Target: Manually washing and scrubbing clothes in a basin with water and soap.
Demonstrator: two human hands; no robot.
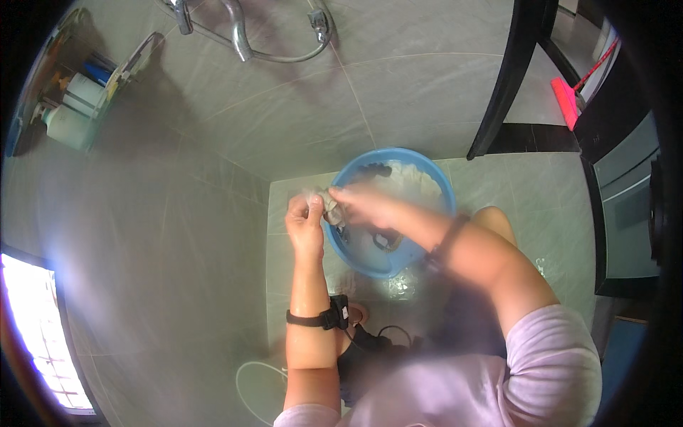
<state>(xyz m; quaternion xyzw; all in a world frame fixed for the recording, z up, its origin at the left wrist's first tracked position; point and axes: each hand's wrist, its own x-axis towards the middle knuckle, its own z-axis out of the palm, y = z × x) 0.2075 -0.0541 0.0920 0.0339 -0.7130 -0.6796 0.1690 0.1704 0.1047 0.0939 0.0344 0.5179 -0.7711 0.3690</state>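
A light, whitish wet cloth (330, 208) is bunched between my two hands, over the left rim of a round blue basin (447, 186). My left hand (306, 219) grips its left side with curled fingers, thumb on top. My right hand (361, 203) is closed on the other side, slightly blurred. In the basin lie pale fabric (413, 183) at the far side, a dark cloth (375, 171) beside it, and a dark item with a light patch (386, 240) in cloudy water.
Metal tap pipes (238, 32) run along the far wall. Bottles (71, 124) stand on a shelf at the far left. A black door frame (501, 85) and a pink squeegee (565, 103) are at the far right. A pale hose loop (245, 388) lies near my left arm.
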